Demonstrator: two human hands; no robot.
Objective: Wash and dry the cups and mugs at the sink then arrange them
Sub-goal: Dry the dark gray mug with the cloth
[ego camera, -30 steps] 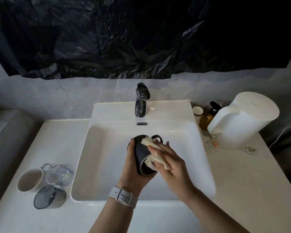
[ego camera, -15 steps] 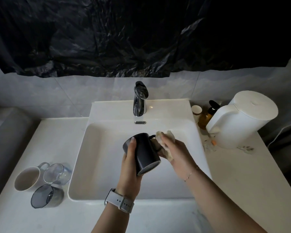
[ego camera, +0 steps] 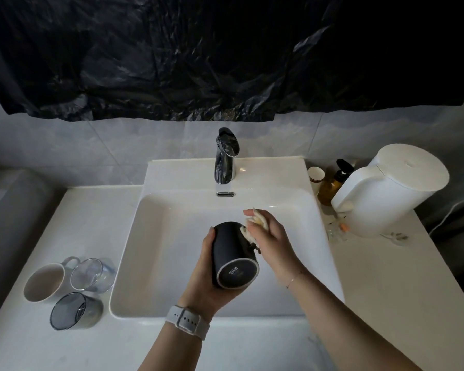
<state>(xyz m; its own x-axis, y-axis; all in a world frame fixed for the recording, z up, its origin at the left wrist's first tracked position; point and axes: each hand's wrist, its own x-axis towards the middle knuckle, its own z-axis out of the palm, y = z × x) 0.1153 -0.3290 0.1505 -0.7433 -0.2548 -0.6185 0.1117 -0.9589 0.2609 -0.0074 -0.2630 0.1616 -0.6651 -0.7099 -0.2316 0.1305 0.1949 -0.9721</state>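
Note:
Over the white sink basin (ego camera: 172,236), my left hand (ego camera: 204,274) grips a black mug (ego camera: 232,253), tilted with its base toward me. My right hand (ego camera: 271,242) holds a cream cloth (ego camera: 255,223) bunched against the mug's right side, covering the handle. On the counter at the left lie a white mug (ego camera: 44,282), a clear glass cup (ego camera: 91,274) and a grey glass cup (ego camera: 73,311), all on their sides.
A chrome tap (ego camera: 225,156) stands behind the basin, with no water running. To the right are a white kettle (ego camera: 391,188), an amber pump bottle (ego camera: 332,183) and a small paper cup (ego camera: 316,175). Small bits of debris dot the right counter (ego camera: 386,277).
The mug has turned in my left hand: its mouth faced me, now its base does. My right hand with the cloth moved from the mug's mouth to its right side by the handle.

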